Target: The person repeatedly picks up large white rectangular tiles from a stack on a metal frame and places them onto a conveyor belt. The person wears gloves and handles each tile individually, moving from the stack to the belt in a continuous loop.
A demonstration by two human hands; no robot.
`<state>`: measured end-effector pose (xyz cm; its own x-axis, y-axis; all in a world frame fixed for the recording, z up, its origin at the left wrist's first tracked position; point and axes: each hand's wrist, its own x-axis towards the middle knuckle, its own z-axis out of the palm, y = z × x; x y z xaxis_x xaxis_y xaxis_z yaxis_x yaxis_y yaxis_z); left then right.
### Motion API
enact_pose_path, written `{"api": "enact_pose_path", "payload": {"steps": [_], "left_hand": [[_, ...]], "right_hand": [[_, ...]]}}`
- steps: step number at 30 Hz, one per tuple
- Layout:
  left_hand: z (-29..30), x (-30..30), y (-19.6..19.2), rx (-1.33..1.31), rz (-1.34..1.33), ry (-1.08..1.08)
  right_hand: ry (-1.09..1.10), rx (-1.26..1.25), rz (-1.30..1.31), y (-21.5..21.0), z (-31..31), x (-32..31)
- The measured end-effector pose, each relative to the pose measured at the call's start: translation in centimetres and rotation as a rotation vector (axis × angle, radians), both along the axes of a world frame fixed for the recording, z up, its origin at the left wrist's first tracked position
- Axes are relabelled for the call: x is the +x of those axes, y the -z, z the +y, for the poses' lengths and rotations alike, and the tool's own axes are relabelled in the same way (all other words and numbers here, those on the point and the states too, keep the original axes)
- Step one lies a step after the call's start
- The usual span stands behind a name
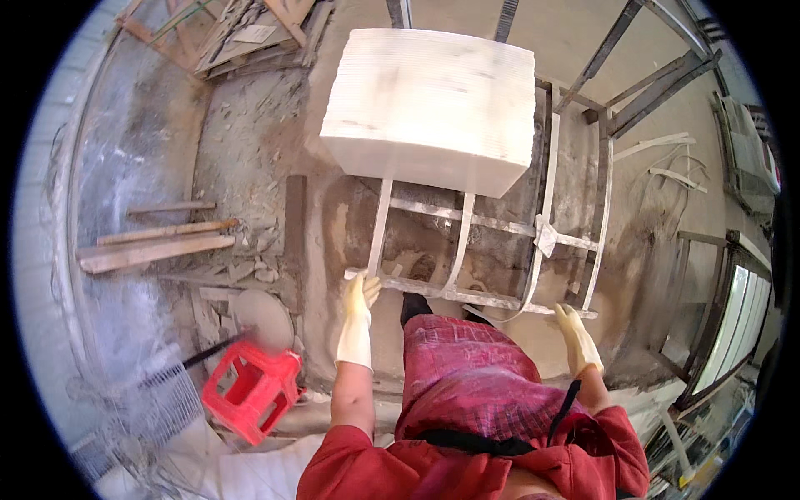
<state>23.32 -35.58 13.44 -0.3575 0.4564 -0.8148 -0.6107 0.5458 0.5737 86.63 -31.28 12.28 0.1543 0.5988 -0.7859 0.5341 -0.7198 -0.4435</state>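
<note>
A metal frame (500,223) of long and cross bars, dusted white, lies low in front of me. On its far part rests a large pale stack of thin slabs (429,92), ridged along its top. My left hand (362,294), in a cream rubber glove, is closed round the left end of the frame's near bar. At that bar's right end, my gloved right hand (572,323) is closed on the frame too, its fingers partly hidden. A pale knotted piece (546,237) hangs on a crossing of the bars. A thin pale strap (498,317) loops below the near bar.
A red plastic stool (252,392) lies tipped at the lower left, by a round pale disc (263,318) and a wire fan guard (171,402). Wooden planks (158,252) and rubble (250,158) lie left. Dark metal frames (662,92) stand far right.
</note>
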Motion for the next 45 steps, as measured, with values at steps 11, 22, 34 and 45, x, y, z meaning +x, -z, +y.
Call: {"api": "enact_pose_path", "payload": {"steps": [11, 22, 34, 45], "left_hand": [[28.7, -16.3, 9.5, -0.023, 0.789, 0.412], [42.0, -24.0, 16.8, 0.068, 0.686, 0.388], [41.9, -23.0, 17.0, -0.014, 0.882, 0.35], [35.4, -20.2, 14.4, 0.119, 0.689, 0.126]], "right_hand": [[0.032, 0.046, -0.293, 1.0, 10.9, -14.9], [0.389, 0.276, -0.179, 12.2, 38.7, -21.3], [0.496, 0.257, 0.097, 9.8, 38.0, -22.3], [0.161, 0.402, 0.258, 7.3, 32.2, -20.8]]}}
